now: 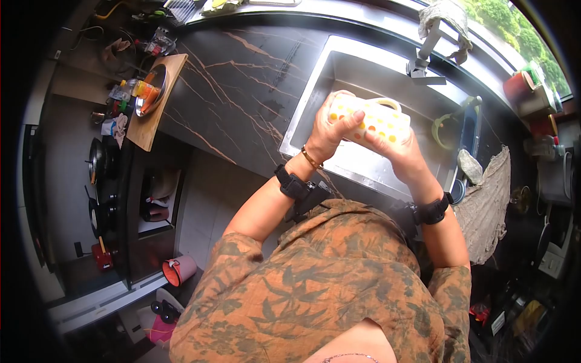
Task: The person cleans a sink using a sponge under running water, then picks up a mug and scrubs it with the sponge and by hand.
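Over the front part of the steel sink (pixel 302 130), both my hands grip a white mug (pixel 382 121) with orange and yellow dots. It lies on its side, its handle turned toward the window. My left hand (pixel 331 128) wraps around one end, thumb across the dots. Around the other end closes my right hand (pixel 404 156), its thumb also on the near side. The palms and fingers hide both ends of the mug, so I cannot tell what is inside it.
A faucet (pixel 426 60) with a cloth draped on it stands behind the sink. At the right lie a grey cloth (pixel 487 209) and a green strainer (pixel 446 132). On the left, a wooden board (pixel 166 100) bears a pan. A pink bucket (pixel 180 270) is on the floor.
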A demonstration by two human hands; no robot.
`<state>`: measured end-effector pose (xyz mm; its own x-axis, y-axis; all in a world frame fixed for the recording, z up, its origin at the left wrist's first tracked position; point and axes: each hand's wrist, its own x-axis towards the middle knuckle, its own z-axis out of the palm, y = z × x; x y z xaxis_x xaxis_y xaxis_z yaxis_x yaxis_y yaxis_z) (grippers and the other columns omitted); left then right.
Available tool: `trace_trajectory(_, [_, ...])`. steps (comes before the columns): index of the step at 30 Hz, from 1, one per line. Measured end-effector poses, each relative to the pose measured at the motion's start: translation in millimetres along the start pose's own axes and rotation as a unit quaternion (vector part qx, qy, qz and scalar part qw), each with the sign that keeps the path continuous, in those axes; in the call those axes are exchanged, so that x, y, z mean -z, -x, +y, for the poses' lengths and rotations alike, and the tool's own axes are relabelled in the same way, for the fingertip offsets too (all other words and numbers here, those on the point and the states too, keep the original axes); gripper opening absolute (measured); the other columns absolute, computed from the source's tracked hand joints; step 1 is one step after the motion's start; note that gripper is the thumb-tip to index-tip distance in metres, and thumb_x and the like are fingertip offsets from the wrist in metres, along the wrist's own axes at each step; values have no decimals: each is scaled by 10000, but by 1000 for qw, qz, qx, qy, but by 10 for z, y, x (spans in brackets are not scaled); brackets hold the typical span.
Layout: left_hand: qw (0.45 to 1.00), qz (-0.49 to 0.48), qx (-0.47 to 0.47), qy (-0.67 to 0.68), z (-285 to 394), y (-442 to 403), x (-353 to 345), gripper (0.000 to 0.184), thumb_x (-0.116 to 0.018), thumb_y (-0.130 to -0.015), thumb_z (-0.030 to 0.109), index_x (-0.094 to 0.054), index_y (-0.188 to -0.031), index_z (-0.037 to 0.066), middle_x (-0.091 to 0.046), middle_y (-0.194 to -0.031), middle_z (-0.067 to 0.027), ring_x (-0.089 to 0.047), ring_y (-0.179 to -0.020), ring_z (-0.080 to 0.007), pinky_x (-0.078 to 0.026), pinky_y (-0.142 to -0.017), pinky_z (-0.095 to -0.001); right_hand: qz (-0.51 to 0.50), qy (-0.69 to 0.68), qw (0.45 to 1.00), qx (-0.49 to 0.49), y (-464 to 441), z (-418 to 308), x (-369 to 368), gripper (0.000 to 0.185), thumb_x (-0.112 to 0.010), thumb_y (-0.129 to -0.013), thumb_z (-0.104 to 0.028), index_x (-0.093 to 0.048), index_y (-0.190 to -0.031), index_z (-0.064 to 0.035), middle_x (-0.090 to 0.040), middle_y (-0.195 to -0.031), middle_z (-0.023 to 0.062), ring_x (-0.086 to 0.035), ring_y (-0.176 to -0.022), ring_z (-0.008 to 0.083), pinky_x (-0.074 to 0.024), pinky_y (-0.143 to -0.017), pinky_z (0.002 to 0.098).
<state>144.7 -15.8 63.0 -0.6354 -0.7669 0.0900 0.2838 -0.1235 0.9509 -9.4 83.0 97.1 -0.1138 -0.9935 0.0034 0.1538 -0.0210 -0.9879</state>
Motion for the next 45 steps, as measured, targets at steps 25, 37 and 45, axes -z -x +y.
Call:
trace_trajectory(25, [998,58,9,-28,81,-44,-95,556,-731,-846,320,-465,-1219,5,-577,-1073,-110,-595,-997,-172,-522,-840,-285,-87,-65,993,-55,-110,29,234,476,-768,-812,-151,-570,-1206,27,-662,-1102,63,-622,-994,148,-486,-905,287])
trace_trajectory(37, [999,10,20,-37,17,-86,-174,639,-722,-832,443,-431,-1206,13,-553,-1070,-97,-578,-996,-149,-510,-840,-265,-77,-74,991,-83,-53,-164,216,417,-739,-852,-174,-586,-1195,7,-647,-1070,55,-605,-937,112,-498,-825,240])
trace_trajectory(45, [995,64,34,-63,16,-82,-164,635,-709,-840,450,-441,-1195,-3,-566,-1043,-111,-602,-940,-151,-523,-803,-258,15,-25,999,-28,-92,4,163,396,-772,-810,-139,-616,-1137,21,-674,-998,50,-629,-904,118,-514,-813,263])
